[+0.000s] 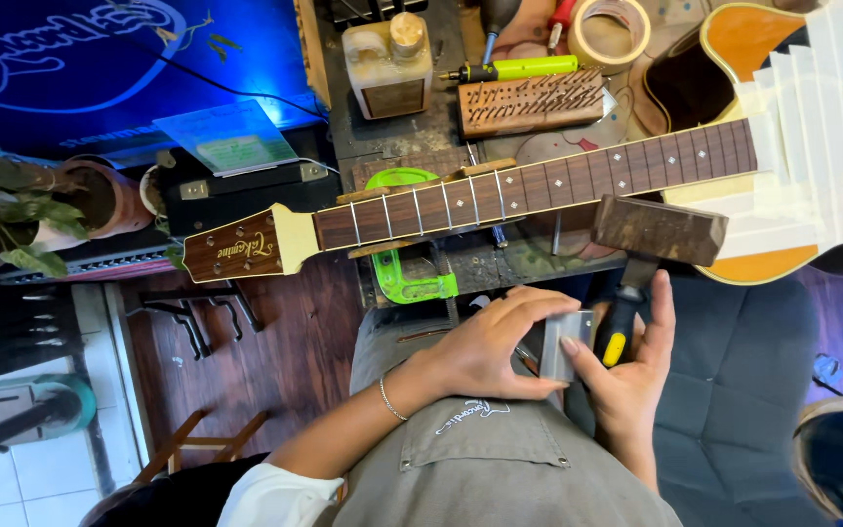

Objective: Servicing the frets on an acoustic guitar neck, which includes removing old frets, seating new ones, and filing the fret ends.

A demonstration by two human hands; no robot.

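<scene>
Your left hand (pixel 485 346) was curled over the top edge of the small grey metal block (pixel 566 344), fingers pressed together on it, thumb underneath out of sight. The block sat upright between your two hands, directly under your left fingertips and against your right thumb. It looked stiff, smooth and fairly heavy for its size, so likely slippery on its flat faces; the edges, where you had it pinched, seemed the safer place to hold.

Just right of it, your right hand (pixel 626 381) was closed loosely around the black-and-yellow handle of the hammer (pixel 620 332), thumb tip touching the block's lower edge, fingers open along the handle's far side. The hammer's dark wooden rectangular head (pixel 658 230) stood above your grip, resting against the dark-wood guitar neck with metal frets (pixel 539 190) that ran across the bench beyond both hands. I judged that head top-heavy, so a hold low on the handle would let it tip.

Further left of your grip, a bright green clamp (pixel 407 278) sat beneath the neck.
</scene>
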